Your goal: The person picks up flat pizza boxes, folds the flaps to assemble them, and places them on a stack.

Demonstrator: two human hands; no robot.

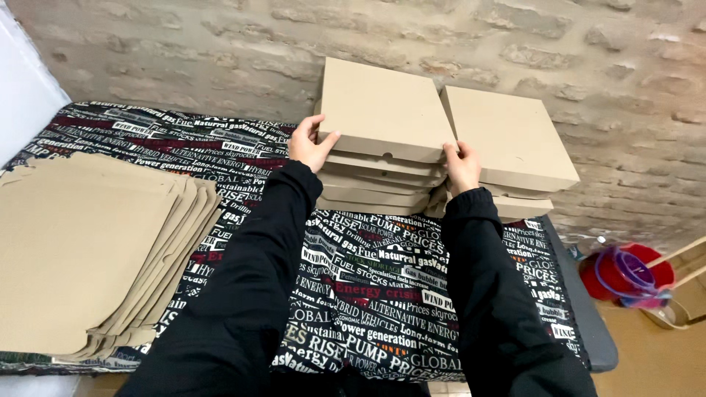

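Flanking top box (382,110): 2nd box stack (511,136) right, flat blanks (81,250) left.

The top box (384,110) is a flat, square, plain brown cardboard box, closed, sitting slightly tilted atop a stack of like boxes (375,187) at the desk's far edge, against the brick wall.

- flat square cardboard boxes (386,110): plain tan
- unfolded cardboard sheets (81,242): same tan
- printed fabric table cover (382,294): black, white/red/orange lettering
- rough brick wall (588,51): grey-beige
- long jacket sleeves (250,294): black
- round plastic bucket (625,276): red
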